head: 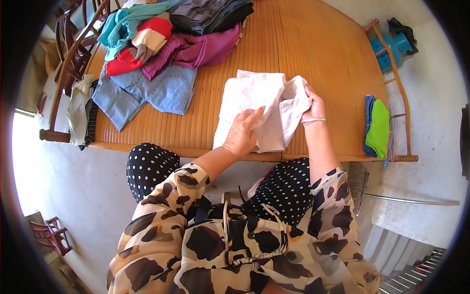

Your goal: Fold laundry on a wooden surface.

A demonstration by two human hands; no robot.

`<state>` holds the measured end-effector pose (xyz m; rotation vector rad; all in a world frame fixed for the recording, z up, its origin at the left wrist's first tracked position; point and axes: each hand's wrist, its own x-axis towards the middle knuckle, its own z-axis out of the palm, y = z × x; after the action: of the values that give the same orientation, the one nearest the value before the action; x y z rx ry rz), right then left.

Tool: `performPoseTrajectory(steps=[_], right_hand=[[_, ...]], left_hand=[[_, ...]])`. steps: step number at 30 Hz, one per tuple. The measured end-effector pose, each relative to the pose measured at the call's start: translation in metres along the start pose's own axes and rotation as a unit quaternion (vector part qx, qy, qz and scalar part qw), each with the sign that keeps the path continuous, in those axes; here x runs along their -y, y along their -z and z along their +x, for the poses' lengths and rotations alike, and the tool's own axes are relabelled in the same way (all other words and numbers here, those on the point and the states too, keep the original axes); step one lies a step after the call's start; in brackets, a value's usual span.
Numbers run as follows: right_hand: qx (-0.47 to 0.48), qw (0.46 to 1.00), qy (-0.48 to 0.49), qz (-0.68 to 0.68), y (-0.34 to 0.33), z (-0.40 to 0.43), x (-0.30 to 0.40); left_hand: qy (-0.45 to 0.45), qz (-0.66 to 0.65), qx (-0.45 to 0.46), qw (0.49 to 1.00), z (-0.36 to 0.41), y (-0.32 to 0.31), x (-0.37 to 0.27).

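A pale pinkish-white garment lies partly folded on the slatted wooden bed, close to its front edge. My left hand rests on top of the cloth, with the index finger stretched out across it. At the garment's right side, my right hand grips a raised flap, fingers behind it and partly hidden. A bracelet circles my right wrist.
To the left lie light-blue denim, a purple garment, a red-and-beige striped knit and turquoise cloth. Dark folded clothes sit behind. Folded green cloth is at the right, near the wooden end rail.
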<state>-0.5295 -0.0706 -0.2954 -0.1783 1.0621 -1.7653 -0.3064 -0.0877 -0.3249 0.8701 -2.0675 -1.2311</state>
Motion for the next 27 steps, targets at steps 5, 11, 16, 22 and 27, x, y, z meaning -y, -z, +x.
performPoseTrajectory(steps=[5, 11, 16, 22, 27], right_hand=[[0.124, 0.987, 0.051, -0.089, -0.027, -0.015, -0.001], [0.036, 0.996, 0.056, -0.053, -0.016, -0.009, 0.018], [0.051, 0.997, 0.046, -0.041, -0.013, -0.005, 0.018], [0.130, 0.984, 0.021, -0.124, -0.016, -0.028, 0.025], [0.153, 0.975, 0.008, -0.161, -0.025, -0.034, 0.026]], left_hand=[[-0.098, 0.108, 0.054, 0.988, -0.004, -0.003, -0.002], [-0.133, 0.143, 0.070, 0.978, -0.005, -0.007, -0.001], [-0.143, 0.199, 0.118, 0.962, -0.014, -0.003, -0.008], [-0.038, 0.097, 0.195, 0.975, 0.035, 0.007, -0.028], [-0.028, 0.079, -0.052, 0.995, 0.096, -0.009, -0.016]])
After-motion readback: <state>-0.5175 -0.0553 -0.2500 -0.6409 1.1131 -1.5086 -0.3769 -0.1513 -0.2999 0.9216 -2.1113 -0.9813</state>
